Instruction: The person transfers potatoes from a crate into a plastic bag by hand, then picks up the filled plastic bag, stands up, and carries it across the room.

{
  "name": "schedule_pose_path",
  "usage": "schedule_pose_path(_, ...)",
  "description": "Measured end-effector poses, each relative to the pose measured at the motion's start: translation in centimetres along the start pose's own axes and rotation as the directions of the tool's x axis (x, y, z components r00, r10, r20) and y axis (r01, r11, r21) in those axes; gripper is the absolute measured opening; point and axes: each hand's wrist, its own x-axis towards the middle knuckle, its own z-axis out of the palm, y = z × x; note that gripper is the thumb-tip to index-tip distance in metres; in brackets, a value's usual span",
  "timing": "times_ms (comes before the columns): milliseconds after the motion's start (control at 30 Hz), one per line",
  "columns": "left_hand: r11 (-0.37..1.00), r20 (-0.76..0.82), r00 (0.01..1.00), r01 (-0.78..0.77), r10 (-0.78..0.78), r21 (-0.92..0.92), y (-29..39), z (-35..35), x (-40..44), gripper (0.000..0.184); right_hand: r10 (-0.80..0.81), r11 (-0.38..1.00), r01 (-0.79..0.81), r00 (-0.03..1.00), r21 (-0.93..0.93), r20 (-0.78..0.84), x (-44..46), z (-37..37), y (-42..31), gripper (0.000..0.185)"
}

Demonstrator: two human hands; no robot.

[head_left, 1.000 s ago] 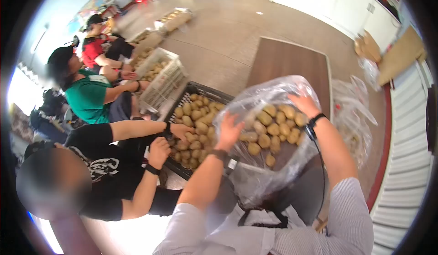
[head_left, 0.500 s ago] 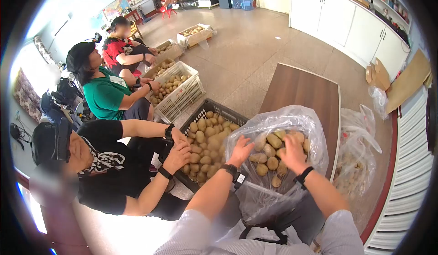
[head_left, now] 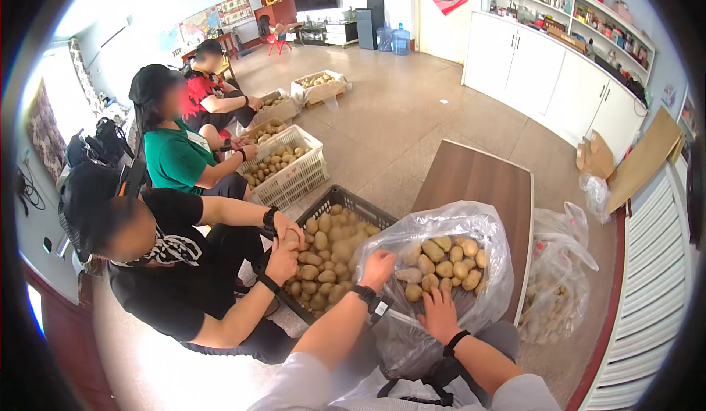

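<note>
The wearer's two hands are apart, both at the clear plastic bag (head_left: 482, 227), whose mouth gapes upward at the near end of a low brown counter (head_left: 471, 175). A heap of potatoes (head_left: 445, 267) lies inside the bag. The left hand (head_left: 378, 270) is at the bag's left edge with its fingers bent; whether it pinches the plastic I cannot tell. The right hand (head_left: 440, 317) lies at the near side of the heap, palm down and fingers spread, the tips at the nearest potatoes and not closed around any.

Just left of the bag stands a black crate (head_left: 360, 204), well filled with more potatoes. On its left side sits a person in black (head_left: 173, 293), whose hands (head_left: 285, 253) are together above the crate's left edge. Farther off, a person in green (head_left: 173, 157) works beside a white crate (head_left: 305, 172) of potatoes, and a person in red (head_left: 202, 91) sits beyond. To the right of the counter, a second plastic bag (head_left: 560, 264) rests on the floor (head_left: 382, 139), holding potatoes too.
</note>
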Motion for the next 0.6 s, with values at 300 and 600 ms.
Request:
schedule_pose_path(300, 0.983, 0.079, 0.993, 0.104, -0.092, -0.155, 0.0, -0.8, -2.2, 0.027, 0.037, 0.999, -0.042, 0.980, -0.020, -0.193, -1.4, 2.9, 0.6, 0.042)
schedule_pose_path(600, 0.985, 0.117, 0.988, 0.118, -0.103, -0.129, 0.4, 0.8, -5.2, 0.030, 0.175, 0.984, -0.175, 0.984, -0.029, -0.019, -3.0, 3.9, 0.6, 0.026)
